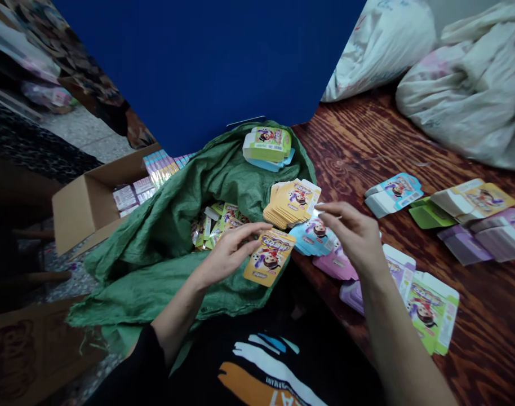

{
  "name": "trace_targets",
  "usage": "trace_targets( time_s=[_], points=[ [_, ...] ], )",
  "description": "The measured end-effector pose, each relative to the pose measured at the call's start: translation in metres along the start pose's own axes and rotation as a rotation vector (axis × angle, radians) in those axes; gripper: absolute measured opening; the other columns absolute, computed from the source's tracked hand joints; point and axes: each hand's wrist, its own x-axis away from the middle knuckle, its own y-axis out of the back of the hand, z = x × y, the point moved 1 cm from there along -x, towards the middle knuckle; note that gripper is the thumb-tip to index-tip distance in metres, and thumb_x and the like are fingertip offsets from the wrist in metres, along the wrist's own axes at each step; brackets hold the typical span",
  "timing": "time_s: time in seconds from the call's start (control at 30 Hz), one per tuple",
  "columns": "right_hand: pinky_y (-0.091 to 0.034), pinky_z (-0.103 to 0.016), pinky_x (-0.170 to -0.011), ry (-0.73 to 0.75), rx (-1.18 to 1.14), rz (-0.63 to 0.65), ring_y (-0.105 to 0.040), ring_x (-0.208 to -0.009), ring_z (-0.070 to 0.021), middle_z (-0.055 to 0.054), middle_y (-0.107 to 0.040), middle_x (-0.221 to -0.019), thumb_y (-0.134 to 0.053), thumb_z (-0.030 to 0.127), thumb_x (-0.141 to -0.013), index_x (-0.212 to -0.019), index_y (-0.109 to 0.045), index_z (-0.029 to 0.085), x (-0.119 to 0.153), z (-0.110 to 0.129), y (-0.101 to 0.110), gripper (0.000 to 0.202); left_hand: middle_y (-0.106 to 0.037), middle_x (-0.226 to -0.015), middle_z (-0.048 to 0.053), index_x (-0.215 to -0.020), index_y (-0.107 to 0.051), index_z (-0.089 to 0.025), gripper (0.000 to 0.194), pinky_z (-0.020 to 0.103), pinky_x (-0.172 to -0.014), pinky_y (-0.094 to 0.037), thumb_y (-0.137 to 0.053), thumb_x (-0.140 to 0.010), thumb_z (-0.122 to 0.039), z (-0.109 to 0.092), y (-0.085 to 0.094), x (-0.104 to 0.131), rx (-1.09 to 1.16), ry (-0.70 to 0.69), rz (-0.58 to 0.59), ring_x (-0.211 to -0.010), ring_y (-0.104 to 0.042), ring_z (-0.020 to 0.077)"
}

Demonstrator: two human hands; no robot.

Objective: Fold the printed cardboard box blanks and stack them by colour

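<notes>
In my left hand (230,251) is a flat yellow printed carton (269,258), pinched at its upper left edge over the green sack (236,287). My right hand (354,234) is closed in a pinch at the right corner of a fanned stack of yellow cartons (295,202); what its fingertips hold, if anything, I cannot make out. Under that stack lie blue cartons (314,234), with pink cartons (336,262) and purple cartons (353,296) beside them along the table edge. Several small printed packets (226,223) show inside the sack's opening.
Green cartons (268,141) rest on the sack's far side. More folded carton stacks (473,203) and a green carton (429,316) lie on the wooden table (346,141). White sacks (464,96) stand behind. A cardboard box (78,208) holds packs at left. A blue panel (223,67) rises ahead.
</notes>
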Motion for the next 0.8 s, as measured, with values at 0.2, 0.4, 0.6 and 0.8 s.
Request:
trace_targets(
  time_s=[0.2, 0.4, 0.6, 0.8],
  points=[
    [-0.053, -0.041, -0.081, 0.088, 0.248, 0.101, -0.066, -0.092, -0.0254, -0.009, -0.075, -0.103, -0.070, 0.041, -0.083, -0.101, -0.079, 0.022, -0.042, 0.004, -0.012, 0.028, -0.073, -0.115, 0.008, -0.129, -0.065, -0.019, 0.032, 0.027, -0.085, -0.055, -0.054, -0.099, -0.026, -0.005, -0.001, -0.002, 0.003, -0.019, -0.027, -0.099, -0.069, 0.0182],
    [-0.053, -0.037, -0.078, 0.046, 0.124, 0.270, -0.069, -0.097, -0.0258, -0.008, -0.076, -0.107, -0.065, 0.041, -0.088, -0.105, -0.078, 0.022, -0.023, 0.013, -0.017, 0.029, -0.071, -0.113, 0.009, -0.144, -0.052, -0.020, 0.046, 0.028, -0.080, -0.057, -0.054, -0.099, -0.025, 0.001, -0.007, -0.005, 0.086, 0.033, -0.042, -0.096, -0.069, 0.0191],
    [-0.049, -0.049, -0.093, 0.010, 0.547, 0.138, -0.062, -0.106, -0.0332, -0.014, -0.075, -0.113, -0.069, 0.038, -0.083, -0.119, -0.074, 0.018, -0.061, -0.026, -0.001, 0.041, -0.073, -0.106, 0.007, -0.123, -0.066, -0.019, 0.028, 0.026, -0.078, -0.055, -0.059, -0.097, -0.027, 0.000, 0.002, -0.004, -0.105, -0.010, -0.022, -0.092, -0.069, 0.0182],
    [-0.041, -0.056, -0.102, -0.038, 0.805, 0.315, -0.049, -0.130, -0.0419, -0.015, -0.064, -0.140, -0.079, 0.038, -0.076, -0.143, -0.058, 0.022, -0.078, -0.036, -0.021, 0.071, -0.071, -0.114, 0.009, -0.131, -0.061, -0.018, 0.039, 0.031, -0.081, -0.059, -0.055, -0.097, -0.037, 0.004, 0.046, -0.002, -0.235, 0.114, -0.249, -0.096, -0.070, 0.0214]
  ],
)
